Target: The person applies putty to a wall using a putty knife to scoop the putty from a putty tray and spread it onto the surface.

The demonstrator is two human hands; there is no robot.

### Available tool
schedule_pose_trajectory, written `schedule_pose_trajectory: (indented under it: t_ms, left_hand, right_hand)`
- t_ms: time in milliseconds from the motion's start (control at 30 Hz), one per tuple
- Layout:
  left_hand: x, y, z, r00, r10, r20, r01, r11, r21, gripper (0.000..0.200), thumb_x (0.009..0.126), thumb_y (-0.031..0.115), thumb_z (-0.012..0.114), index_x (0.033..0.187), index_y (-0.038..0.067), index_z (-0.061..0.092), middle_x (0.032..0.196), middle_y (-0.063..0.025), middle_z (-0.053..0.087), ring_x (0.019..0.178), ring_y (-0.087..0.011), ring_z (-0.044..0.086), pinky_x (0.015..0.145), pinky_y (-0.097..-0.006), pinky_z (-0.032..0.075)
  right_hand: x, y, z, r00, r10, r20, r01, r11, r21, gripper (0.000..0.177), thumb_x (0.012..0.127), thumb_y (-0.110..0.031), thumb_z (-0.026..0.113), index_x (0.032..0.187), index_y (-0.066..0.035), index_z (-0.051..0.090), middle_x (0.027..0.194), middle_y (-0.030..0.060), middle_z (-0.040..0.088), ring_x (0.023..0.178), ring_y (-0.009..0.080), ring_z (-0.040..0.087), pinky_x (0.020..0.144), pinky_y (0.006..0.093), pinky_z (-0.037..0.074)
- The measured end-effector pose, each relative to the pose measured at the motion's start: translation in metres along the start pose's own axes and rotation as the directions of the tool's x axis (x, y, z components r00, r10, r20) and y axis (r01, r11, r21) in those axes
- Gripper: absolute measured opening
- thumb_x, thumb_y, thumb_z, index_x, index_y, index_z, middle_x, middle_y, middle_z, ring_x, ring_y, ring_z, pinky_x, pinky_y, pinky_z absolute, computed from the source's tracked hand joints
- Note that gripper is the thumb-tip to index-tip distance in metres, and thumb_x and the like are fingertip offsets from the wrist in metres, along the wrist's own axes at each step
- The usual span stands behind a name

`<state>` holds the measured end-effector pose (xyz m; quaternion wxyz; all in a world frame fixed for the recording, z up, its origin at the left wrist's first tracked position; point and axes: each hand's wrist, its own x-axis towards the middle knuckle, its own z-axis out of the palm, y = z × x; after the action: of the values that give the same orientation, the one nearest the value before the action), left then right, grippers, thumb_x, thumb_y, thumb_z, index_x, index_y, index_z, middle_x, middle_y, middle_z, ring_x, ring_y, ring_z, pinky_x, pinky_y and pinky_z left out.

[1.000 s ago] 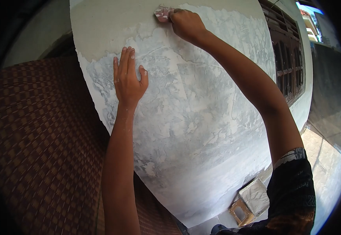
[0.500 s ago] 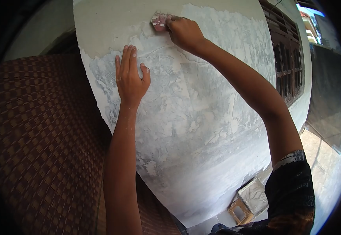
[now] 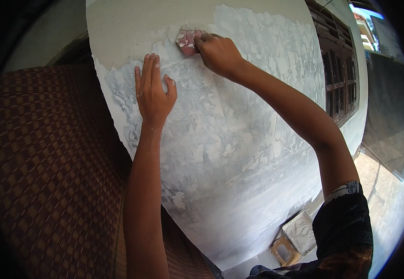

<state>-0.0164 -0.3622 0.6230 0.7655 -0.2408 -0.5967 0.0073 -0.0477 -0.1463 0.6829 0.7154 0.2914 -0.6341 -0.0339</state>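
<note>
My right hand (image 3: 221, 55) is closed round a reddish scraper (image 3: 189, 42) with whitish smears on it, held against the upper part of the wall (image 3: 239, 139). The wall has rough white and grey patches below a smoother greenish-grey band at the top. To the left, my left hand (image 3: 154, 95) lies on the wall with its fingers stretched up and its thumb apart, holding nothing. The edge of the scraper nearest the wall is partly hard to make out.
A brown woven mat (image 3: 53, 162) fills the left side. At the right is a window with dark wooden bars (image 3: 339, 83). Low down by the wall's foot stand a tray of grey-white material (image 3: 300, 235) and a wooden frame-like piece (image 3: 284, 252).
My right hand and the scraper have moved down the wall, and the scraper has turned a little. My left hand has stayed nearly in place.
</note>
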Motion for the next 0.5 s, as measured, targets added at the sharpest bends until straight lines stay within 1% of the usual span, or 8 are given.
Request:
schedule_pose_trajectory:
  t_ms: [67, 100, 167, 233, 267, 400, 467, 500]
  left_hand:
    - [0.001, 0.000, 0.000, 1.000, 0.018, 0.006, -0.018, 1.000, -0.015, 0.050, 0.086, 0.006, 0.054, 0.135, -0.005, 0.051, 0.141, -0.0197, 0.053, 0.137, -0.0340, 0.046, 0.115, -0.0567, 0.029]
    - [0.002, -0.001, 0.000, 1.000, 0.019, 0.002, -0.019, 1.000, -0.015, 0.050, 0.086, 0.006, 0.054, 0.135, -0.005, 0.051, 0.141, -0.0197, 0.053, 0.137, -0.0340, 0.046, 0.115, -0.0567, 0.029]
    - [0.001, 0.000, 0.000, 1.000, 0.027, 0.010, -0.027, 0.999, -0.018, 0.049, 0.086, 0.006, 0.054, 0.134, -0.005, 0.052, 0.140, -0.0205, 0.054, 0.137, -0.0345, 0.046, 0.115, -0.0568, 0.029]
    - [0.000, -0.001, 0.002, 1.000, 0.028, 0.012, -0.028, 1.000, -0.010, 0.049, 0.086, 0.006, 0.054, 0.133, -0.005, 0.052, 0.139, -0.0209, 0.054, 0.136, -0.0347, 0.047, 0.115, -0.0569, 0.029]
    - [0.000, -0.002, 0.002, 1.000, 0.025, 0.012, -0.025, 1.000, 0.000, 0.048, 0.086, 0.006, 0.054, 0.133, -0.006, 0.053, 0.139, -0.0213, 0.055, 0.136, -0.0349, 0.047, 0.115, -0.0569, 0.029]
    - [0.001, -0.002, 0.001, 0.999, 0.035, 0.010, -0.035, 0.999, -0.006, 0.048, 0.085, 0.006, 0.054, 0.132, -0.006, 0.054, 0.138, -0.0216, 0.055, 0.135, -0.0351, 0.048, 0.115, -0.0569, 0.029]
    - [0.001, 0.000, 0.000, 1.000, 0.023, 0.006, -0.023, 1.000, -0.017, 0.048, 0.085, 0.007, 0.054, 0.132, -0.006, 0.054, 0.138, -0.0213, 0.055, 0.135, -0.0350, 0.048, 0.115, -0.0568, 0.029]
    - [0.001, 0.001, 0.000, 1.000, 0.022, 0.008, -0.022, 1.000, -0.018, 0.048, 0.085, 0.007, 0.054, 0.132, -0.006, 0.054, 0.138, -0.0213, 0.055, 0.135, -0.0350, 0.048, 0.115, -0.0568, 0.029]
  right_hand:
    - [-0.021, -0.024, -0.019, 0.999, -0.045, -0.012, 0.046, 0.990, 0.130, 0.022, 0.083, -0.008, 0.066, 0.104, -0.002, 0.068, 0.091, 0.0122, 0.068, 0.084, 0.0319, 0.068, 0.068, 0.0412, 0.057]
    - [-0.014, -0.021, -0.024, 0.999, -0.048, -0.014, 0.049, 0.991, 0.127, 0.022, 0.083, -0.008, 0.066, 0.104, -0.002, 0.068, 0.091, 0.0122, 0.068, 0.084, 0.0319, 0.068, 0.068, 0.0412, 0.057]
    - [0.004, -0.008, -0.035, 0.993, 0.056, -0.104, -0.044, 0.993, 0.111, 0.023, 0.084, -0.009, 0.066, 0.106, -0.003, 0.069, 0.089, 0.0112, 0.068, 0.082, 0.0318, 0.068, 0.067, 0.0409, 0.056]
    - [0.033, 0.026, -0.027, 0.985, 0.120, -0.124, -0.119, 0.993, 0.015, 0.016, 0.086, -0.010, 0.062, 0.099, -0.004, 0.070, 0.085, 0.0120, 0.068, 0.076, 0.0339, 0.066, 0.067, 0.0427, 0.055]
    - [0.043, 0.041, -0.021, 0.976, 0.139, -0.169, -0.136, 0.990, 0.029, 0.014, 0.087, -0.010, 0.059, 0.096, -0.004, 0.069, 0.086, 0.0130, 0.068, 0.076, 0.0349, 0.066, 0.067, 0.0449, 0.055]
    - [0.045, 0.065, 0.002, 0.992, 0.114, -0.047, -0.117, 0.992, -0.051, 0.014, 0.087, -0.009, 0.057, 0.093, -0.001, 0.066, 0.090, 0.0152, 0.068, 0.080, 0.0361, 0.067, 0.069, 0.0455, 0.055]
    - [0.015, 0.042, 0.004, 0.998, 0.047, -0.053, -0.047, 0.999, -0.006, 0.011, 0.084, -0.005, 0.060, 0.092, 0.001, 0.064, 0.091, 0.0160, 0.068, 0.081, 0.0364, 0.067, 0.069, 0.0447, 0.055]
    - [-0.003, 0.022, 0.001, 0.998, 0.061, -0.018, -0.060, 0.998, 0.006, 0.015, 0.083, -0.004, 0.062, 0.095, 0.003, 0.065, 0.089, 0.0158, 0.068, 0.081, 0.0363, 0.067, 0.069, 0.0439, 0.056]
